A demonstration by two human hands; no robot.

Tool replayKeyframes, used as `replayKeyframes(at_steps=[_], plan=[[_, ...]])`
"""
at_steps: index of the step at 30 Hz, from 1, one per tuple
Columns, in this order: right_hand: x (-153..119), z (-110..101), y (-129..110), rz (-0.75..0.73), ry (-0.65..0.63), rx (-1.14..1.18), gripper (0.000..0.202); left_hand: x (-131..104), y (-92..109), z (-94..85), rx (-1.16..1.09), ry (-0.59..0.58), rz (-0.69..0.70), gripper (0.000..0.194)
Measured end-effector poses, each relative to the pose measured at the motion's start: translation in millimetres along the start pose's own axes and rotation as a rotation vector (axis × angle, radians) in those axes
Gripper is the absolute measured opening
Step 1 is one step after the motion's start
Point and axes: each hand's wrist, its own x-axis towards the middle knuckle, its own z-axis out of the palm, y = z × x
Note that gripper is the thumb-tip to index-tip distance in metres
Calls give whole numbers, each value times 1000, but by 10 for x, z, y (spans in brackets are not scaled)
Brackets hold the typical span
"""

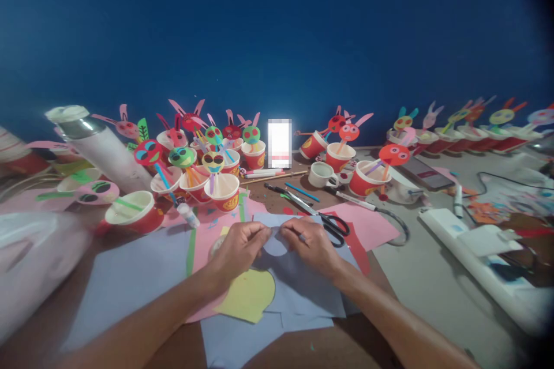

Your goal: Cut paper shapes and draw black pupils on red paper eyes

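A small rounded piece of pale blue paper (pixel 276 247) is pinched between my two hands. My left hand (pixel 242 248) grips its left edge with thumb and forefinger, and my right hand (pixel 312 242) grips the right edge the same way. Beneath them lies a larger pale blue sheet (pixel 311 294). A yellow paper piece (pixel 249 297) with a rounded cut edge rests below my left hand. Just beyond my right hand are black-handled scissors (pixel 340 225), partly on the blue sheet. Pink paper (pixel 363 225) spreads to the right of them.
Red-and-white paper cups (pixel 223 196) with paper rabbit faces stand along the blue wall (pixel 277 40). A white mug (pixel 322 174) and pens (pixel 302 191) sit mid-table. A tilted flask (pixel 104 150) is at left; a white power strip (pixel 471 259) and phone (pixel 426 170) are at right.
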Motion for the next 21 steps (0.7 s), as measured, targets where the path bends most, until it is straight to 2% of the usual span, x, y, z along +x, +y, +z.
replayKeyframes(at_steps=[8, 12, 17, 21], plan=[[-7, 65, 42, -7, -14, -53, 20, 32, -87, -3, 174, 31, 150, 37], [-23, 65, 74, -37, 5, -91, 20, 33, -120, -14, 271, 77, 250, 26], [-45, 78, 127, -94, 24, -139, 21, 58, -148, -85, 424, 174, 419, 23], [-56, 113, 153, -155, 42, -186, 21, -33, -133, -75, 535, 165, 578, 17]])
